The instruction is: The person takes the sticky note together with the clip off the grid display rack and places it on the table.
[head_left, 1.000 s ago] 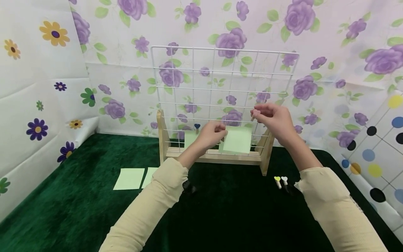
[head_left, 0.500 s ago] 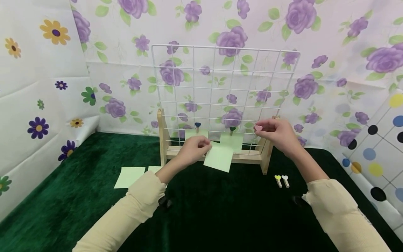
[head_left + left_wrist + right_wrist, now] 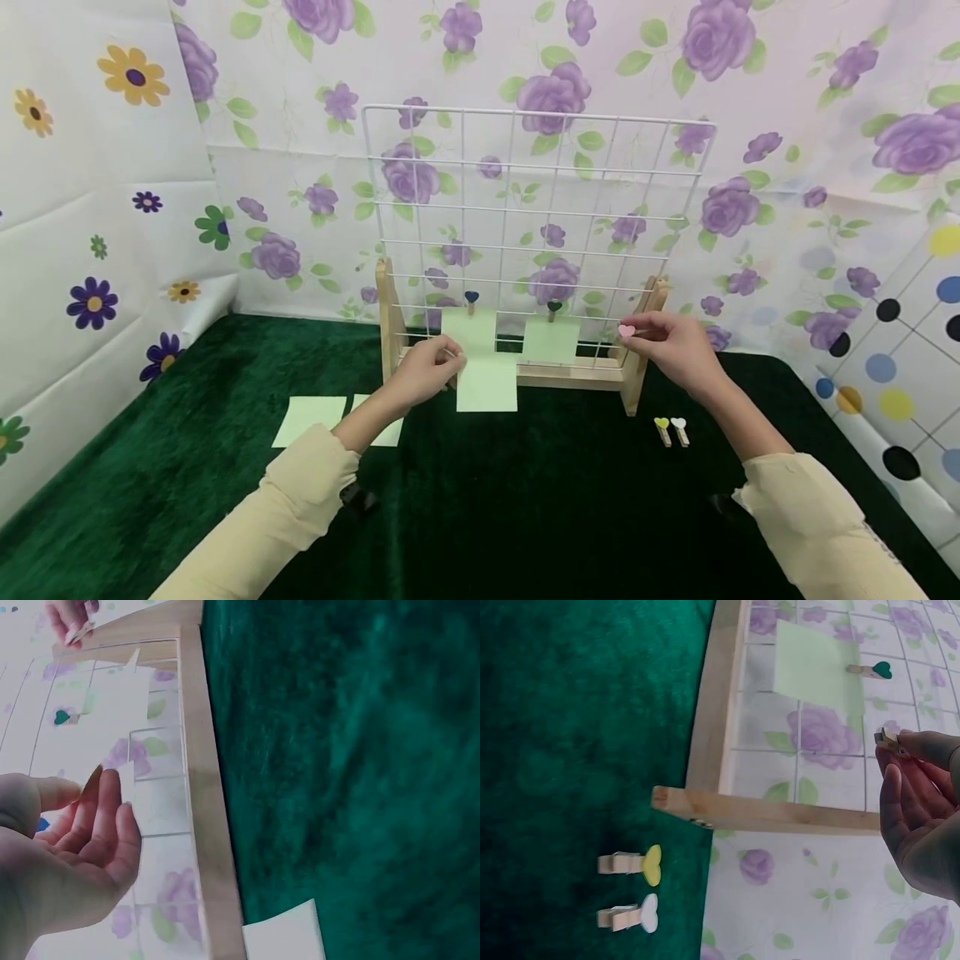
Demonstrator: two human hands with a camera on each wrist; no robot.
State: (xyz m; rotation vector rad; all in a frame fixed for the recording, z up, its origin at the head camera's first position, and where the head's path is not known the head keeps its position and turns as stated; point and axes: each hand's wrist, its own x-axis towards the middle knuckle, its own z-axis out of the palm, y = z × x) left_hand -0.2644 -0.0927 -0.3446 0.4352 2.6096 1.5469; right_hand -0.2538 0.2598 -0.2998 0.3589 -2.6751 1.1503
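Observation:
My left hand (image 3: pixel 422 372) pinches a pale green sheet of paper (image 3: pixel 487 385) by its left edge, in front of the grid rack's lower bar. This sheet overlaps the bottom of another green sheet (image 3: pixel 470 327), which hangs from the white wire grid (image 3: pixel 525 207) by a clothespin with a dark blue heart (image 3: pixel 471 297). To its right hangs one more sheet (image 3: pixel 551 340), clipped with a dark green heart clothespin (image 3: pixel 554 307). Beside the rack's right post, my right hand (image 3: pixel 678 350) pinches a small wooden clothespin with a pink heart (image 3: pixel 627 332) between thumb and fingers.
Two loose green sheets (image 3: pixel 309 422) lie on the dark green cloth (image 3: pixel 525 517) at left, one partly behind the left forearm. At right lie a yellow heart clothespin (image 3: pixel 662 431) and a white heart one (image 3: pixel 679 431). The grid's wooden stand (image 3: pixel 577 379) has upright posts.
The left hand has carried its sheet left and down, from over the right hanging sheet to below the left one. The right hand has lowered with the pink heart clothespin.

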